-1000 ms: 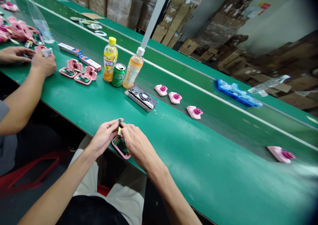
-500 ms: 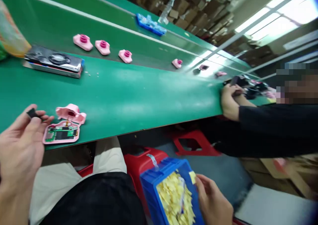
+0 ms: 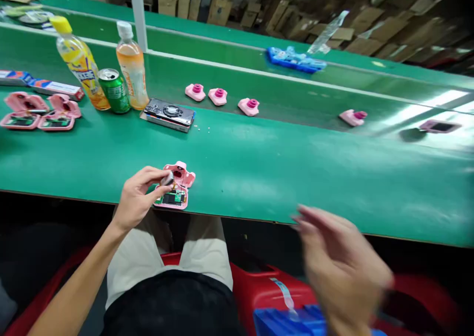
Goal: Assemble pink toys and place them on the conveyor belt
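My left hand (image 3: pixel 138 196) is at the near edge of the green bench, pinching a small dark part (image 3: pixel 167 180) between thumb and fingers. It hovers just over an opened pink toy camera shell (image 3: pixel 174 187) whose green circuit board faces up. My right hand (image 3: pixel 342 267) is lower right, off the bench and above a blue bin (image 3: pixel 292 321); it is smeared by motion, with its fingers seeming stretched out, and I cannot make out anything in it.
Two drink bottles (image 3: pixel 131 64), a green can (image 3: pixel 114 90) and a flat black device (image 3: pixel 169 114) stand at the back left. More opened pink shells (image 3: pixel 37 111) lie far left. Pink parts (image 3: pixel 218 96) ride the belt. A red stool (image 3: pixel 274 289) sits below.
The view has swung back left to the bench. My right hand has lifted away from the blue bin of yellow pieces. My left hand has brought the dark part down to the pink shell.
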### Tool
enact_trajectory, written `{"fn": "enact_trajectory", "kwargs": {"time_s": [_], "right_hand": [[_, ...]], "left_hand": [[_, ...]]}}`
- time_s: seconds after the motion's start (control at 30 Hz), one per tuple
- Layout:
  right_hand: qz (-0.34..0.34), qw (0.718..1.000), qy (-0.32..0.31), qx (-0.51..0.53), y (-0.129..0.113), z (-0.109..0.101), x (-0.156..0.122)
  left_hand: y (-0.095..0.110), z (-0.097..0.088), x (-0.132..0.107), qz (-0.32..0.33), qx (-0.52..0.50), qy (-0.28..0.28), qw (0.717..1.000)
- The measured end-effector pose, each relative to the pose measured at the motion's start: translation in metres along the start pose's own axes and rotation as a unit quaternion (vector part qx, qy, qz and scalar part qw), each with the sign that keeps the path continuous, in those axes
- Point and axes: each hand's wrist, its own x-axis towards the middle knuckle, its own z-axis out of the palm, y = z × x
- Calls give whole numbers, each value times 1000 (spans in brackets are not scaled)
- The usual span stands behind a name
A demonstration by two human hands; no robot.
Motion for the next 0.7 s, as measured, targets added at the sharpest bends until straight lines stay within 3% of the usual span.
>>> {"fn": "enact_trajectory", "kwargs": {"time_s": [0.03,0.1,0.2,0.37,0.57,0.7], "right_hand": [[-92,993,-47,62,-33,26,29],[-241,950,-174,98,-84,72,69],[-341,900,-260,78,-115,109,85],[-363,898,-240,59,-105,112,76],[-359,893,-254,100,-102,120,79],[-345,896,-254,120,-102,123,79]], "left_hand": [[1,-2,0,22,29,-31,999],[4,-6,0,52,68,-72,994],[6,-11,0,55,81,-90,991],[12,-13,0,-39,15,-81,996],[17,-10,3,-38,47,-129,990],[13,-14,2,-49,-12,-157,986]]}}
